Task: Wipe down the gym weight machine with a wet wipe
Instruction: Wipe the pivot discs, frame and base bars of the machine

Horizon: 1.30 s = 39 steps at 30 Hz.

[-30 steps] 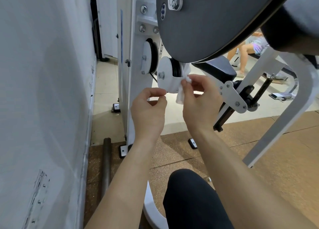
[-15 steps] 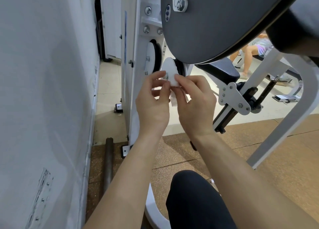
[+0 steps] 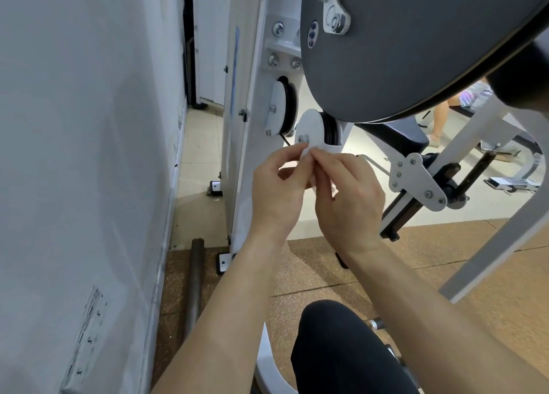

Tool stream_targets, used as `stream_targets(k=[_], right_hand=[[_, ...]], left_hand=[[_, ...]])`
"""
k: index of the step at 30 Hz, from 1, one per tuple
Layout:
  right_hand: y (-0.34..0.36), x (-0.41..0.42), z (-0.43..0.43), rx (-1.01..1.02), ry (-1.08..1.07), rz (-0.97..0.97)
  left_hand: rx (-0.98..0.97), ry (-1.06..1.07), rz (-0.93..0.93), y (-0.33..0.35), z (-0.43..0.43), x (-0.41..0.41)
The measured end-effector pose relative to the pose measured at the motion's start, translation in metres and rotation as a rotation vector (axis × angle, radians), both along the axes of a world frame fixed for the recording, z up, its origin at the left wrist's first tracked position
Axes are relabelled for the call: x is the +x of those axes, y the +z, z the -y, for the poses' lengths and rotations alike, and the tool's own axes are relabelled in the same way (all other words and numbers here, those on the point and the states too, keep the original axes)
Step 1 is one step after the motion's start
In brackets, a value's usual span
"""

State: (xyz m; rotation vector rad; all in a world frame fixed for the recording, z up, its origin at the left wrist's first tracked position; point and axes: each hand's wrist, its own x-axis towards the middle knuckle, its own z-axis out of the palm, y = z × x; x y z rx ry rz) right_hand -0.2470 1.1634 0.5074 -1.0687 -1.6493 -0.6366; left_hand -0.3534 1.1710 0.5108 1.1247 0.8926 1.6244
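wet wipe (image 3: 306, 153) pinched between left hand (image 3: 276, 194) and right hand (image 3: 352, 206) | held just below pulley cover (image 3: 310, 126) | wiping judged early, much left

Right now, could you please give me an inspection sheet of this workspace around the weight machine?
Surface: brown speckled floor mat.
Job's things: wet wipe at the lower edge of the white pulley cover; grey pad above.
Clutter: dark metal bar lying on the floor by the wall.
Grips: left hand and right hand both pinch the wet wipe.
Cables: black cable below the upper pulley.
Surroundings: white wall at left; another person's legs in the background.
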Motion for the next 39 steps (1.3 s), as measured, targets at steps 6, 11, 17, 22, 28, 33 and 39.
stream_targets(k=[6,11,17,22,28,33,39], right_hand=[[-0.001,-0.001,-0.003,-0.054,0.023,-0.076],[-0.036,-0.006,0.003,-0.348,0.004,-0.365],[-0.069,-0.027,-0.037,-0.647,-0.076,-0.375],[-0.058,-0.056,-0.095,-0.686,-0.001,-0.306],[-0.063,-0.059,-0.127,-0.546,0.067,-0.139],[-0.062,-0.054,-0.129,-0.585,0.046,-0.088],[-0.054,-0.054,-0.125,-0.644,0.021,-0.058]], left_hand=[[-0.004,0.067,-0.105,0.001,-0.028,-0.023],[-0.074,0.267,-0.237,-0.016,-0.062,-0.037],[-0.075,0.344,-0.36,-0.012,-0.123,-0.038],[0.023,0.299,-0.355,-0.011,-0.166,-0.037],[0.14,0.228,-0.497,-0.012,-0.199,-0.042],[0.182,0.254,-0.683,-0.005,-0.203,-0.049],[0.023,0.184,-0.723,0.0,-0.208,-0.049]])
